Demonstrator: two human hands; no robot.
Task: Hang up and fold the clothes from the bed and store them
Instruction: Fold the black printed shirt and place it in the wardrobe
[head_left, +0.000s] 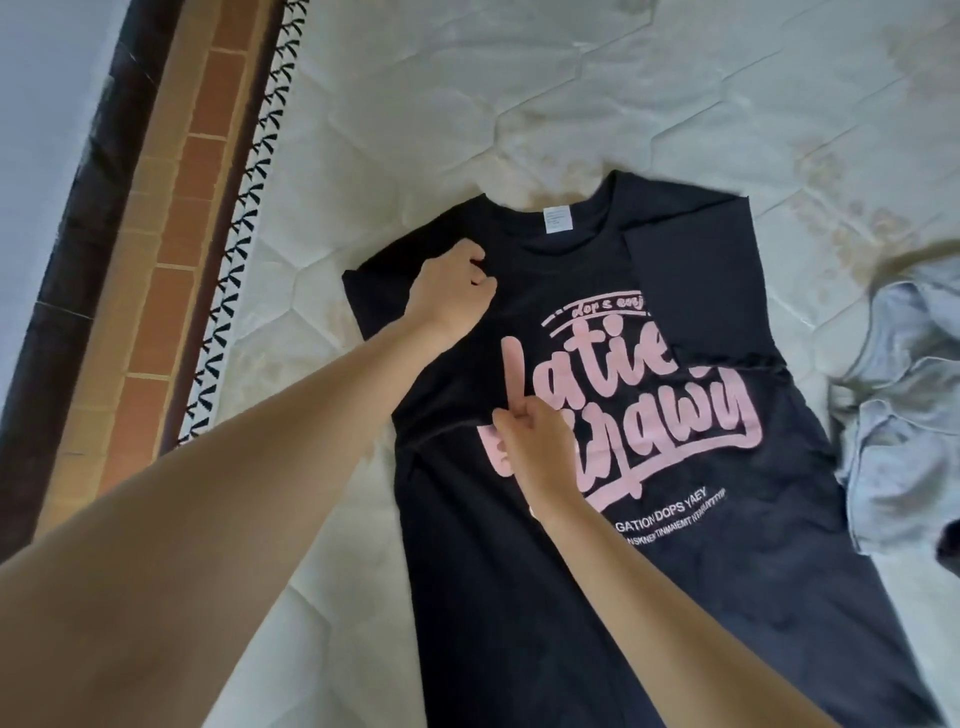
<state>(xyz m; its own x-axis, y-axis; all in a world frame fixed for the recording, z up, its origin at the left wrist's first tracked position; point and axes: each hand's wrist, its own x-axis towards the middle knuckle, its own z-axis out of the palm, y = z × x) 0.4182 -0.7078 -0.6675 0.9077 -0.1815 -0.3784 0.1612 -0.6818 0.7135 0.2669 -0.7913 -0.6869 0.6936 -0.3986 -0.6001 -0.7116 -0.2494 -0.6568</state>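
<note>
Two hands pinch black T-shirt (597, 519) lying flat on mattress (415, 130): left hand (449, 296) at shoulder, right hand (535, 447) mid-chest; grey garment (893, 405) crumpled just beside, R side

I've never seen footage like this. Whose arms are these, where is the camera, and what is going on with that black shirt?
No machine here: these are a person's two bare arms, filmed by a wide-angle camera worn on their head, looking forward and down. That is why the arms seem to grow out of the bottom of the picture.

A black T-shirt with pink lettering lies spread out, print upward, on a pale quilted mattress. Its sleeve on the picture's right is already folded in over the body. The left hand pinches the fabric near the shoulder, beside the collar. The right hand pinches the fabric lower down, at the middle of the print. This looks like the grip for a fold, though that is my guess.

A crumpled grey garment waits at the right.
</note>
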